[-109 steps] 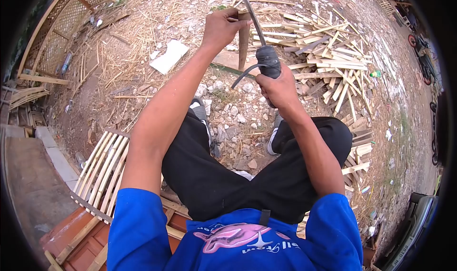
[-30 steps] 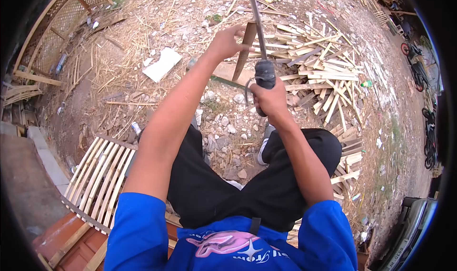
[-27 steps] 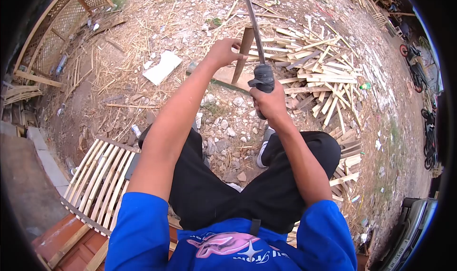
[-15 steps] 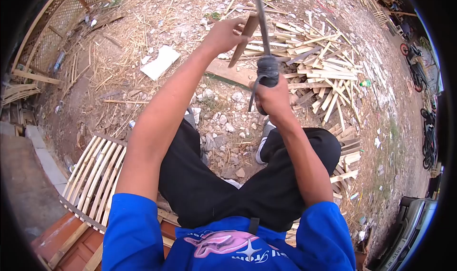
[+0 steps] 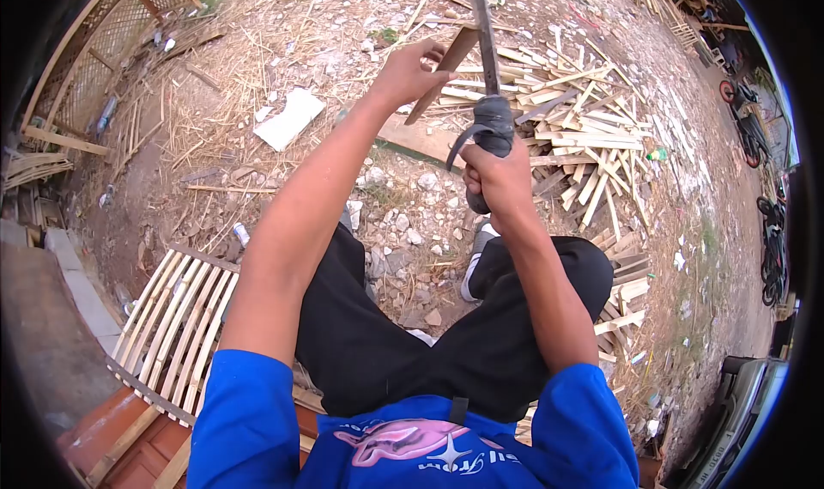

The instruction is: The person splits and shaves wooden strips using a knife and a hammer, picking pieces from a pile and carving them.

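Note:
My right hand (image 5: 500, 180) is wrapped round the black-bound handle of a machete (image 5: 487, 47), whose long blade points away from me and runs out of the top of the view. A loose strip of the black wrapping (image 5: 457, 145) curls off the handle. Between the thumb and fingers of my left hand (image 5: 408, 77) is a short, flat wooden slat (image 5: 445, 70), tilted with its upper end close to the blade. Whether slat and blade touch, I cannot tell. Beneath the hands, a wide wooden board (image 5: 421, 137) lies on the ground.
A heap of split wood strips (image 5: 575, 115) lies ahead to the right. At lower left is a slatted wooden panel (image 5: 176, 326). A white flat piece (image 5: 289, 120) rests on rubble. Lattice panels (image 5: 99, 51) stand far left; motorcycles (image 5: 749, 124) and a vehicle (image 5: 730, 429) are at right.
The machete and my right hand have shifted slightly right. My left hand keeps the slat, which now leans more, with its upper end a little farther right.

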`<action>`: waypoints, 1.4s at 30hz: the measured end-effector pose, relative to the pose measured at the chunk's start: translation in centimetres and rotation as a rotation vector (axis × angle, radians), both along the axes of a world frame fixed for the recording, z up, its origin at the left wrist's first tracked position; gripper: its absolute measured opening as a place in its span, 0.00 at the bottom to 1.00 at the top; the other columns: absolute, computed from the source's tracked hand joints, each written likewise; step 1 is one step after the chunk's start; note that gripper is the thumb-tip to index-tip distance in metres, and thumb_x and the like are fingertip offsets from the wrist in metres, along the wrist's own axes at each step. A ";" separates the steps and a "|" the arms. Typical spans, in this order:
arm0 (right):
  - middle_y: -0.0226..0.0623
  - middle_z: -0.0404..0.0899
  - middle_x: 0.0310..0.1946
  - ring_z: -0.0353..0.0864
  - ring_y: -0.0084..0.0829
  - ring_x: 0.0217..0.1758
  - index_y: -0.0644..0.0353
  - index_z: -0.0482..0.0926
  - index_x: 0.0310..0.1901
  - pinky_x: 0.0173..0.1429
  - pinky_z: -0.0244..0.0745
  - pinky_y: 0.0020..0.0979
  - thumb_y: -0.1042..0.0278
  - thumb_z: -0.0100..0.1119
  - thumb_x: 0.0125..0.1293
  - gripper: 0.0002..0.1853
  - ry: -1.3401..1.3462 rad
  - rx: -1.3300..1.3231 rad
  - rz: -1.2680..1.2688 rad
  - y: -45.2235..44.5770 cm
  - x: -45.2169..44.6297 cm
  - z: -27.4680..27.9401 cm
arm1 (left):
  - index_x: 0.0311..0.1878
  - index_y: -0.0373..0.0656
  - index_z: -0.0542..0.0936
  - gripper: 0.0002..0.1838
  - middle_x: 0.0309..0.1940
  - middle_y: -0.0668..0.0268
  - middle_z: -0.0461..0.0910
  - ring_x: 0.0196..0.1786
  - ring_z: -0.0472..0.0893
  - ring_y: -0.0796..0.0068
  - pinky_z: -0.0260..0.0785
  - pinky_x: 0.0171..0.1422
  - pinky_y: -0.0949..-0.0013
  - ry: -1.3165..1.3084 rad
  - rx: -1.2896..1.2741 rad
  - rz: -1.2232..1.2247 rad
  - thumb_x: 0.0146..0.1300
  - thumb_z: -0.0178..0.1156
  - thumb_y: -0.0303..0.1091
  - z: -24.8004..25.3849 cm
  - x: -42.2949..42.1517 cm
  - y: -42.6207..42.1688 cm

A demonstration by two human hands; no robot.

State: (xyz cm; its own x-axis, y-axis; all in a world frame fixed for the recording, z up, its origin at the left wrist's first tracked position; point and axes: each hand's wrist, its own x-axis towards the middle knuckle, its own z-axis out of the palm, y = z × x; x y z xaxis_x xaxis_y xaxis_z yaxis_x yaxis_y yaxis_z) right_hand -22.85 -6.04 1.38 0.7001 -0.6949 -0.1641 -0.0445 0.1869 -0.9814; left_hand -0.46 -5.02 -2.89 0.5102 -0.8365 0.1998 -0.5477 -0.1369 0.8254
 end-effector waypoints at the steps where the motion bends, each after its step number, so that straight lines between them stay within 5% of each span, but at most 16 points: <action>1: 0.27 0.69 0.17 0.66 0.18 0.14 0.61 0.69 0.32 0.18 0.61 0.22 0.79 0.62 0.57 0.09 -0.001 -0.022 -0.006 0.2 -0.1 0.5 | 0.57 0.41 0.78 0.28 0.52 0.61 0.82 0.53 0.83 0.62 0.78 0.50 0.63 0.015 -0.059 -0.002 0.56 0.72 0.44 0.5 -0.4 -0.1; 3: 0.28 0.69 0.17 0.66 0.17 0.15 0.62 0.69 0.32 0.19 0.61 0.22 0.79 0.63 0.57 0.10 0.001 -0.062 -0.018 0.6 -0.3 1.1 | 0.57 0.40 0.78 0.27 0.50 0.61 0.83 0.53 0.83 0.62 0.77 0.52 0.63 0.048 -0.172 -0.005 0.56 0.71 0.43 1.1 -1.1 -0.1; 8: 0.26 0.69 0.19 0.66 0.17 0.16 0.61 0.69 0.33 0.20 0.62 0.21 0.79 0.63 0.58 0.10 0.139 0.033 -0.009 -0.7 1.0 -2.2 | 0.74 0.43 0.58 0.51 0.68 0.51 0.69 0.58 0.80 0.57 0.77 0.55 0.62 -0.127 0.172 -0.081 0.50 0.76 0.42 -2.9 0.4 -0.6; 11: 0.27 0.71 0.20 0.67 0.18 0.16 0.61 0.69 0.35 0.21 0.62 0.24 0.76 0.64 0.56 0.11 0.056 0.078 -0.011 -1.4 1.1 -1.7 | 0.73 0.40 0.59 0.50 0.66 0.52 0.72 0.62 0.77 0.54 0.70 0.65 0.59 -0.055 0.164 0.081 0.49 0.76 0.41 -1.8 1.1 0.1; 12: 0.27 0.70 0.20 0.66 0.18 0.16 0.61 0.69 0.36 0.20 0.61 0.23 0.76 0.64 0.57 0.11 0.040 0.057 -0.025 -1.4 1.1 -1.5 | 0.67 0.41 0.70 0.40 0.60 0.53 0.78 0.56 0.81 0.56 0.75 0.58 0.59 0.025 0.064 0.121 0.52 0.74 0.44 -2.3 1.5 0.3; 15: 0.27 0.70 0.19 0.66 0.18 0.16 0.61 0.69 0.36 0.20 0.61 0.23 0.76 0.64 0.57 0.11 0.028 0.070 -0.017 -1.7 1.1 -1.4 | 0.52 0.42 0.83 0.25 0.45 0.54 0.85 0.45 0.85 0.58 0.77 0.49 0.60 -0.142 0.076 0.132 0.57 0.69 0.50 -1.8 3.2 0.6; 16: 0.27 0.70 0.19 0.66 0.18 0.16 0.61 0.69 0.36 0.20 0.62 0.23 0.75 0.64 0.58 0.11 0.026 0.066 -0.002 -1.7 1.1 -1.3 | 0.39 0.42 0.88 0.22 0.30 0.58 0.86 0.37 0.86 0.60 0.75 0.45 0.60 -0.111 0.074 0.189 0.61 0.65 0.54 -1.0 2.6 1.0; 19: 0.28 0.70 0.19 0.66 0.18 0.16 0.61 0.69 0.36 0.20 0.61 0.23 0.74 0.65 0.58 0.12 -0.017 0.070 0.004 -1.9 1.1 -1.4 | 0.39 0.42 0.87 0.22 0.26 0.60 0.85 0.32 0.85 0.63 0.75 0.43 0.62 -0.118 0.015 0.218 0.61 0.65 0.55 -0.5 2.7 1.4; 25: 0.27 0.69 0.20 0.66 0.18 0.17 0.62 0.69 0.36 0.20 0.61 0.23 0.73 0.66 0.59 0.12 -0.034 0.075 0.022 -1.1 1.3 -0.3 | 0.34 0.40 0.85 0.19 0.26 0.67 0.83 0.31 0.80 0.80 0.72 0.38 0.72 -0.002 0.031 0.161 0.60 0.69 0.50 0.3 2.9 2.3; 31: 0.26 0.68 0.21 0.65 0.16 0.19 0.62 0.70 0.38 0.21 0.61 0.21 0.75 0.65 0.60 0.12 0.028 0.064 0.038 -0.4 1.1 -0.5 | 0.35 0.38 0.86 0.19 0.27 0.64 0.85 0.31 0.84 0.76 0.74 0.38 0.69 0.020 -0.120 0.130 0.53 0.74 0.47 0.9 2.5 3.6; 42: 0.28 0.71 0.21 0.69 0.19 0.18 0.62 0.70 0.38 0.22 0.65 0.23 0.72 0.66 0.58 0.12 0.001 0.029 0.091 0.1 1.1 -0.5 | 0.31 0.37 0.84 0.28 0.27 0.64 0.84 0.30 0.83 0.77 0.73 0.36 0.73 0.078 0.013 0.163 0.65 0.60 0.59 3.0 1.1 4.2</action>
State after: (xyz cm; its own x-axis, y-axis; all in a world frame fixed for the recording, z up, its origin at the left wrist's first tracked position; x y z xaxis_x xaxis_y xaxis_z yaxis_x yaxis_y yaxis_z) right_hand -21.80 -5.98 0.83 0.7599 -0.6233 -0.1843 -0.0636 0.2109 -0.9754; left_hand 0.59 -0.80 0.06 0.6529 -0.7437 0.1441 -0.4514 -0.2292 0.8624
